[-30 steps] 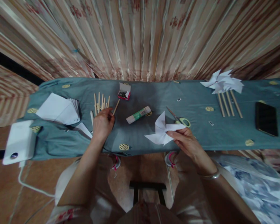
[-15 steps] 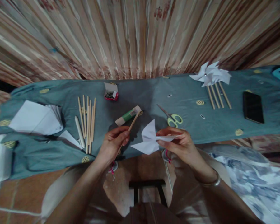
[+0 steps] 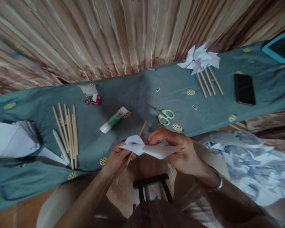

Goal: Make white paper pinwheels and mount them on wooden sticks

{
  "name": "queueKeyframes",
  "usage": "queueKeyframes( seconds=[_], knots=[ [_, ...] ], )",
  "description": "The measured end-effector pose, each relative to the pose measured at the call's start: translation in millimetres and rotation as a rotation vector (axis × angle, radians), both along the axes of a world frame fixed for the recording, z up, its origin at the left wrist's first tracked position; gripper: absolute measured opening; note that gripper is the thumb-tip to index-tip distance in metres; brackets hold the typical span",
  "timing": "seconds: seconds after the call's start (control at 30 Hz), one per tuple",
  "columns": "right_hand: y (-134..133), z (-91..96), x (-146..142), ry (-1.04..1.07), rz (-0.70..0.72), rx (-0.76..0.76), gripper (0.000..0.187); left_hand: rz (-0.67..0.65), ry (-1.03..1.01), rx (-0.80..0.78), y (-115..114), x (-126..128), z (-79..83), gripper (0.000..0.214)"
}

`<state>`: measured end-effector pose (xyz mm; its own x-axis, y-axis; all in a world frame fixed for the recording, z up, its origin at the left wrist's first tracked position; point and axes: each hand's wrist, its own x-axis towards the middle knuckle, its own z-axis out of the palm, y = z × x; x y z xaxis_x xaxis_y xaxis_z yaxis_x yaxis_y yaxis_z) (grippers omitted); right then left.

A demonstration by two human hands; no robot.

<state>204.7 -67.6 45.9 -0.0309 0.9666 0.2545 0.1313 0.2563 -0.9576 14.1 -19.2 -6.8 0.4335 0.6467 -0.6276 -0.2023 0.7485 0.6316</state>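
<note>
A white paper pinwheel (image 3: 154, 150) is held in the air just in front of the near edge of the desk (image 3: 137, 91), between the person's two hands. It lies almost flat and is seen nearly edge-on, with its blades spreading left to right.

A thin wooden stick (image 3: 143, 128) crosses behind it. Its long axis slants from lower left to upper right. The tip pokes out above the middle of the paper and points away toward the desk.

The left hand (image 3: 115, 160) sits below and to the left of the paper. Its grip is closed around the lower part of the stick, and its fingertips touch the paper's left blade. The right hand (image 3: 174, 148) arches over the right side. Its grip is pinched shut on the paper near the centre, right beside the spot where the stick passes behind. A bangle (image 3: 210, 186) circles that wrist.

Everything else lies on the desk beyond the hands:
- Green-handled scissors (image 3: 165, 115) and a glue stick (image 3: 114, 119) are nearest.
- A small box of pins (image 3: 92, 98) sits farther back.
- A row of loose sticks (image 3: 67, 133) and a stack of paper (image 3: 11, 141) are to the left.
- Finished pinwheels (image 3: 199, 60), a dark phone (image 3: 244, 89) and a teal-cased tablet (image 3: 279, 47) are far to the right.
</note>
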Motion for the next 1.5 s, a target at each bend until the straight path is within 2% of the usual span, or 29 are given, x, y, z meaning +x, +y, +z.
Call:
queueKeyframes(
  seconds=[0.23, 0.4, 0.57, 0.83, 1.33, 1.5],
  knots=[
    [1.0, -4.1, -1.2, -0.023, -0.119, -0.035, 0.015, -0.105, -0.068, 0.061, -0.9, 3.8, -0.3, 0.04],
    [2.5, -4.9, -2.4, -0.079, -0.16, 0.0, 0.012, -0.106, -0.065, 0.032, -1.3, 2.9, 1.3, 0.036],
    [3.0, -5.7, -3.1, -0.172, -0.193, 0.036, 0.013, -0.12, -0.037, 0.049, -2.4, 2.1, -0.4, 0.041],
    [3.4, -5.3, -4.1, -0.192, -0.206, 0.048, 0.014, -0.104, -0.044, 0.046, -3.2, 1.7, -1.4, 0.045],
    [2.6, -3.2, -2.7, -0.142, -0.205, -0.001, 0.016, -0.107, -0.041, 0.031, -2.7, 3.8, 3.2, 0.042],
    [3.6, -9.3, -3.6, 0.004, -0.241, -0.141, 0.012, -0.107, -0.036, 0.03, -2.1, 4.7, 6.6, 0.037]
  ],
)
